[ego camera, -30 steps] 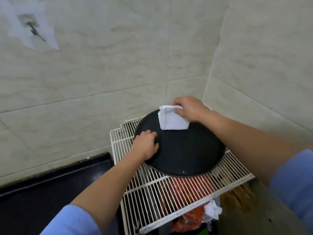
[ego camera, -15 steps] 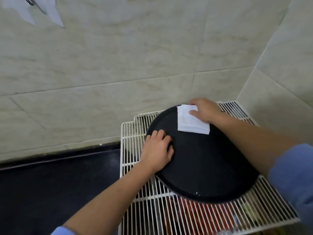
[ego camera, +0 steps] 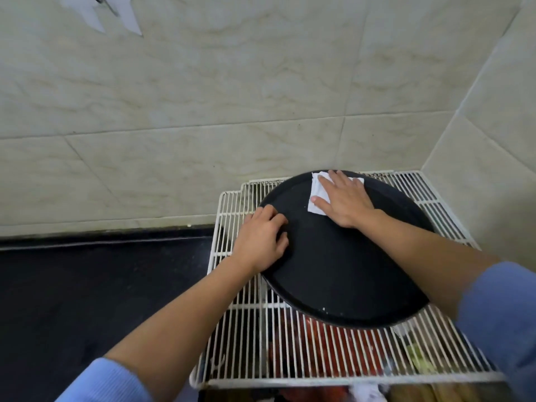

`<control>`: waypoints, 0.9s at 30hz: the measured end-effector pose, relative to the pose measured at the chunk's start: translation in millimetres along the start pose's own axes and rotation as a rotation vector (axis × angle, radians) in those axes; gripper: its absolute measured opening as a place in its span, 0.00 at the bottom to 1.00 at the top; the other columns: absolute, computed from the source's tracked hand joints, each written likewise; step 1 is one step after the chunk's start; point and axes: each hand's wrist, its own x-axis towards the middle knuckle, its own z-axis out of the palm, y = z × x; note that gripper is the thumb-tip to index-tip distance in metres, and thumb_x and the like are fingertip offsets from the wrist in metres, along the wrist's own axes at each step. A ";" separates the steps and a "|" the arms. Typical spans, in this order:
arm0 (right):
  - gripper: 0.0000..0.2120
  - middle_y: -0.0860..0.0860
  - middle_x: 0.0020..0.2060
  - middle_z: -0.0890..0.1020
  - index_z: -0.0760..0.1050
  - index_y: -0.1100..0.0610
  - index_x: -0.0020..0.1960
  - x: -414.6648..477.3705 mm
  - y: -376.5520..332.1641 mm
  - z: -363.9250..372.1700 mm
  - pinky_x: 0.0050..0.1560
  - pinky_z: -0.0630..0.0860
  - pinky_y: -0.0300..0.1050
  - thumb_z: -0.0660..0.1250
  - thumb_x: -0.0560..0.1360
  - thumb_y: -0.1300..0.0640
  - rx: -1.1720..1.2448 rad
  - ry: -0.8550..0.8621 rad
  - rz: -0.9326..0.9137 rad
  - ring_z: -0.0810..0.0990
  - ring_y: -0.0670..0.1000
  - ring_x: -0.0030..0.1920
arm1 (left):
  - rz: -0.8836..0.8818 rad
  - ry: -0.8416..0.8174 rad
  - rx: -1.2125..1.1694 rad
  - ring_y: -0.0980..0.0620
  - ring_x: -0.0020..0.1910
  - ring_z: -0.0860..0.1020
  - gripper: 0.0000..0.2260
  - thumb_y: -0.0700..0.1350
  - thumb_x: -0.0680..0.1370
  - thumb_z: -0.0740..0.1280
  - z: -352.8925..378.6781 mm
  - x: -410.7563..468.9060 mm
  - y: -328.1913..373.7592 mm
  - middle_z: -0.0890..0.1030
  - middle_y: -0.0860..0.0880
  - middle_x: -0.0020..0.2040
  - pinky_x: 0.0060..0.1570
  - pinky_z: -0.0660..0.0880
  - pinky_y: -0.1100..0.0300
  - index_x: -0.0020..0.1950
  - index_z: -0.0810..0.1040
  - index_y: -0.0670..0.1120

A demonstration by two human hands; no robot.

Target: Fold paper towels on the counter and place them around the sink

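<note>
Likely limp and light, paper towel (ego camera: 315, 203) suits an edge pinch; right hand (ego camera: 346, 200) presses it flat, left hand (ego camera: 259, 240) rests unclenched

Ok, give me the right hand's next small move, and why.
Probably draw the right hand toward you, sliding the folded white paper towel across the round black pan. The hand lies flat on the towel at the pan's far edge, and the left hand rests on the pan's left rim, bracing it on the white wire rack.
</note>
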 end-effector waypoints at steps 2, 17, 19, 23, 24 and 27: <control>0.30 0.55 0.74 0.61 0.61 0.53 0.75 -1.7 -10.9 -13.5 0.71 0.58 0.58 0.51 0.79 0.37 0.009 0.072 -0.003 0.57 0.57 0.74 | -0.054 0.058 0.007 0.45 0.52 0.74 0.12 0.47 0.75 0.65 -17.1 -16.4 -9.3 0.76 0.46 0.52 0.52 0.71 0.50 0.55 0.78 0.45; 0.14 0.53 0.54 0.81 0.75 0.51 0.59 -85.6 -375.9 -30.9 0.49 0.77 0.52 0.59 0.78 0.46 0.209 0.067 -0.728 0.79 0.59 0.53 | -0.831 -0.017 0.243 0.44 0.52 0.78 0.08 0.49 0.76 0.61 -143.8 -341.9 -156.3 0.81 0.49 0.51 0.45 0.72 0.54 0.51 0.77 0.50; 0.15 0.51 0.53 0.81 0.74 0.51 0.60 -113.2 -435.9 -23.4 0.47 0.76 0.51 0.59 0.78 0.46 0.181 0.053 -0.823 0.79 0.57 0.52 | -0.913 -0.007 0.276 0.44 0.51 0.78 0.07 0.49 0.76 0.61 -163.2 -404.9 -173.8 0.81 0.49 0.50 0.44 0.72 0.54 0.50 0.77 0.50; 0.15 0.49 0.53 0.80 0.73 0.50 0.62 -171.7 -551.4 -11.8 0.47 0.75 0.50 0.58 0.79 0.45 0.152 0.031 -0.946 0.79 0.55 0.51 | -1.049 0.016 0.300 0.43 0.48 0.79 0.07 0.49 0.76 0.61 -203.0 -528.3 -205.6 0.82 0.47 0.48 0.45 0.76 0.53 0.48 0.77 0.49; 0.15 0.49 0.53 0.80 0.72 0.50 0.62 -186.4 -579.7 -9.6 0.47 0.75 0.49 0.58 0.79 0.45 0.153 0.028 -0.963 0.79 0.55 0.52 | -1.073 0.024 0.304 0.42 0.48 0.79 0.07 0.49 0.76 0.61 -213.8 -558.1 -212.7 0.82 0.46 0.48 0.45 0.77 0.52 0.48 0.77 0.49; 0.16 0.48 0.54 0.80 0.72 0.49 0.63 -228.5 -660.1 -4.1 0.49 0.75 0.49 0.58 0.78 0.45 0.148 0.006 -1.012 0.79 0.55 0.53 | -1.151 0.031 0.325 0.42 0.49 0.79 0.09 0.49 0.76 0.61 -243.5 -641.8 -233.2 0.82 0.45 0.49 0.46 0.77 0.52 0.51 0.77 0.48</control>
